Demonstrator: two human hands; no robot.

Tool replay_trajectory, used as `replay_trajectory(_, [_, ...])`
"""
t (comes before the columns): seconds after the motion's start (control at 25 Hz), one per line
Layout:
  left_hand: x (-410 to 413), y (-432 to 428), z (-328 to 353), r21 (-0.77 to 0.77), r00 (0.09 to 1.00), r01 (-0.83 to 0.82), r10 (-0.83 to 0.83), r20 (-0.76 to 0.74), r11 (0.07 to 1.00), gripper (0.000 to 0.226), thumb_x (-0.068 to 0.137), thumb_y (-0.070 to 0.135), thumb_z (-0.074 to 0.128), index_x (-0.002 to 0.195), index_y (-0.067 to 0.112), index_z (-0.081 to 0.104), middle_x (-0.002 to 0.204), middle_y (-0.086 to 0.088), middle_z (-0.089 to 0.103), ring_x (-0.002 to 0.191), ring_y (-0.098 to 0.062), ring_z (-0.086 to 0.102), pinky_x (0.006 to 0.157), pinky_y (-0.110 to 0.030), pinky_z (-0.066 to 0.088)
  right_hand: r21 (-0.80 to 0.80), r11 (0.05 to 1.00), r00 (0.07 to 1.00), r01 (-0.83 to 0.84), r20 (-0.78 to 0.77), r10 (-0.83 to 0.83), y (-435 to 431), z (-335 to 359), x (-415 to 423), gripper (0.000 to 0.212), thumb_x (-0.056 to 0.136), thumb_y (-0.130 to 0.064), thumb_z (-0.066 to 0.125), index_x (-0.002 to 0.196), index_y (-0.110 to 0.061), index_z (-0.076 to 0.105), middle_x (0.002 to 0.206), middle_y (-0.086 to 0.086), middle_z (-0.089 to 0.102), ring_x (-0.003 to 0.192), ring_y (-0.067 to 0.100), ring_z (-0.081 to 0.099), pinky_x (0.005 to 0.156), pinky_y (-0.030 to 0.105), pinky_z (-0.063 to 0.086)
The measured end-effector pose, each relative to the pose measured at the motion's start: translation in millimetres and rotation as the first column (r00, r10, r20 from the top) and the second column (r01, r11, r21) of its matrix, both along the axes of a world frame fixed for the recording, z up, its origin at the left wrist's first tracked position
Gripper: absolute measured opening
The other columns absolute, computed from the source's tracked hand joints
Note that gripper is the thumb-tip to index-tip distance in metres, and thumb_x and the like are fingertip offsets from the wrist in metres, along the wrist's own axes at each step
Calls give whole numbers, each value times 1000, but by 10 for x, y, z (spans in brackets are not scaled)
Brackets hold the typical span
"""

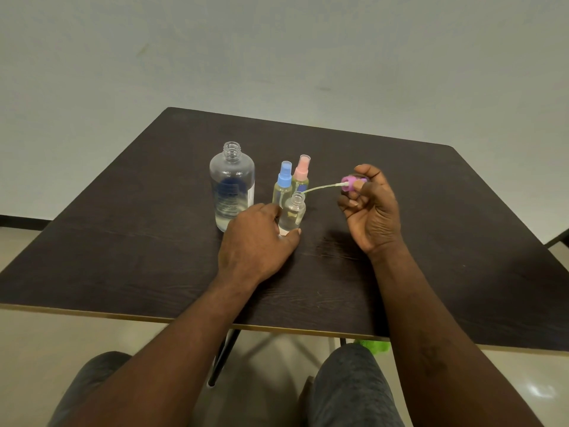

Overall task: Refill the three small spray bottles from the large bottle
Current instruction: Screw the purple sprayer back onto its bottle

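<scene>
A: Knees lowest. And the uncapped bottle?
B: Clear, upright on the surface, left hand fingers gripping its base. Right hand, raised beside it, pinches the purple sprayer, tube trailing.

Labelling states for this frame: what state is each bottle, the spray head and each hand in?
large bottle: uncapped, upright, partly filled.
blue-capped bottle: capped, upright, liquid inside.
pink-capped bottle: capped, upright, liquid inside.
open small bottle: uncapped, upright.
purple spray head: off its bottle, tube tip near the open neck.
left hand: grips the open small bottle.
right hand: pinches the purple spray head.
</scene>
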State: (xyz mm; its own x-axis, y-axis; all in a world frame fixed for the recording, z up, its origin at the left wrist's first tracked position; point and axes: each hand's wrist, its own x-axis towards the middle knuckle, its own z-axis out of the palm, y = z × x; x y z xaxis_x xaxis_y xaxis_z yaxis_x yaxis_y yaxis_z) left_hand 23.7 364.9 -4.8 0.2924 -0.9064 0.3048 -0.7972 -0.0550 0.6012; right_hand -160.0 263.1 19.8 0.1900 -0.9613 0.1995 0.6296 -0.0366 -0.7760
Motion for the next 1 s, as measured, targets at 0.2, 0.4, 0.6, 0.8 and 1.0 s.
replay_trajectory(0.2, [-25, 44, 46, -14, 998, -23, 23, 54, 1000, 27, 86, 53, 72, 89, 27, 67, 82, 11, 60, 76, -9, 58, 66, -29, 44, -53, 999, 997, 2, -71, -6, 7, -17, 11, 31, 77, -2, 65, 107, -11, 61, 85, 6, 64, 73, 15, 49, 56, 24, 34])
replay_trajectory(0.4, [-59, 83, 64, -35, 994, -32, 36, 103, 999, 26, 87, 53, 69, 85, 29, 60, 84, 12, 56, 76, -9, 55, 65, -27, 38, -86, 996, 997, -22, -73, 16, 25, -4, 4, 28, 84, 0, 62, 109, -12, 61, 87, 4, 64, 77, 16, 52, 60, 26, 38])
replay_trajectory(0.6, [-54, 82, 52, -28, 989, -11, 15, 150, 1000, 33, 90, 55, 65, 101, 25, 70, 88, 11, 56, 78, -8, 53, 65, -26, 38, -87, 995, 998, -52, -45, 48, 47, 7, 31, 30, 89, -2, 62, 117, -13, 61, 94, 9, 66, 68, 10, 53, 62, 24, 43])
replay_trajectory(0.8, [-46, 82, 53, -11, 985, 57, -54, 165, 998, 31, 89, 60, 64, 95, 30, 67, 86, 11, 58, 78, -10, 58, 66, -29, 44, -108, 991, 981, -82, -185, 61, 105, -12, 97, 21, 90, -10, 65, 109, -18, 70, 102, 3, 73, 73, 8, 54, 62, 25, 39])
replay_trajectory(1.0, [-54, 94, 85, -3, 981, 95, -93, 169, 995, 27, 90, 59, 66, 86, 36, 53, 82, 13, 53, 75, -9, 54, 66, -29, 42, -145, 982, 959, -119, -271, 76, 137, -38, 144, 22, 91, -10, 66, 108, -20, 75, 111, -3, 74, 79, 8, 56, 63, 26, 38])
